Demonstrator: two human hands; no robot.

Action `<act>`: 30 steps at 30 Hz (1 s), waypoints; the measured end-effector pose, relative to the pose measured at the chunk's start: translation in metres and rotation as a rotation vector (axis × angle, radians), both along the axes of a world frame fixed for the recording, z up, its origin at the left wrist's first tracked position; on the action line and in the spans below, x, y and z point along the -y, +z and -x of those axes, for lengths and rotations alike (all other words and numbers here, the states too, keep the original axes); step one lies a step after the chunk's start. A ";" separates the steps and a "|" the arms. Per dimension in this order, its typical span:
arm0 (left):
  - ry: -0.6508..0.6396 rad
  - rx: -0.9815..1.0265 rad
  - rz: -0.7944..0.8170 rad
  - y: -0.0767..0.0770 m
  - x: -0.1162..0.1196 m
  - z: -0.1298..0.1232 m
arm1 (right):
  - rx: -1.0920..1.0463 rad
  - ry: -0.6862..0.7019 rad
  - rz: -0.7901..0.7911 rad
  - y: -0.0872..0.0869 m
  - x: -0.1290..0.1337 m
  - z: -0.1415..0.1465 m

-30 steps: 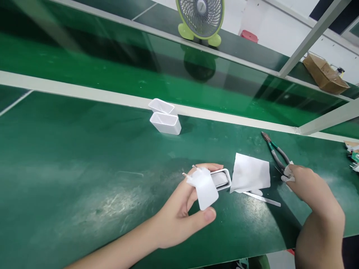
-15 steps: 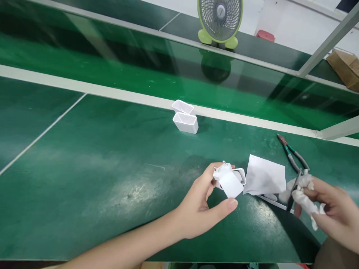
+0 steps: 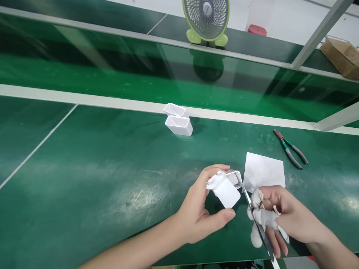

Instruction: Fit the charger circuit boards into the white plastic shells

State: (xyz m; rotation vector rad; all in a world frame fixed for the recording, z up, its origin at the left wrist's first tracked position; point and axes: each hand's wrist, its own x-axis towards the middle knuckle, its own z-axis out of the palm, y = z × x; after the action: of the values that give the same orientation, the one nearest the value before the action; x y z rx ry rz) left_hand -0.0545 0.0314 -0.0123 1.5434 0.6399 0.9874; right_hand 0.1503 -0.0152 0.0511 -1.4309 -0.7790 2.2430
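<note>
My left hand [image 3: 200, 215] holds a white plug housing [image 3: 224, 189] with two metal pins, pinched between thumb and fingers just above the green table [image 3: 84, 179]. Behind it an open white shell [image 3: 235, 177] shows, touching the housing. My right hand [image 3: 280, 218] grips a thin metal blade or tweezers [image 3: 256, 220] together with a crumpled white cloth [image 3: 260, 216]. The tool's tip reaches the housing's right edge.
A white paper sheet [image 3: 263, 172] lies right of the hands. Green-handled pliers [image 3: 290, 148] rest at the far right. Two empty white shells [image 3: 177, 120] stand near the white rail [image 3: 84, 100]. A green fan [image 3: 206, 20], a red object [image 3: 257, 30] and a cardboard box [image 3: 342, 56] sit beyond.
My right hand picked up the metal tool and cloth from the right and brought them left to the housing. My left hand kept its hold on the housing.
</note>
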 end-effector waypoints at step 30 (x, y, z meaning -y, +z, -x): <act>0.074 -0.083 -0.256 -0.004 -0.002 0.000 | 0.012 0.005 -0.029 -0.004 0.001 -0.003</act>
State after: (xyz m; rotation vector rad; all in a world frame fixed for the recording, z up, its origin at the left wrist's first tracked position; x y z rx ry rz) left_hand -0.0542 0.0335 -0.0166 1.8035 0.6514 1.0983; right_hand 0.1532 -0.0162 0.0472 -1.4312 -0.8167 2.2200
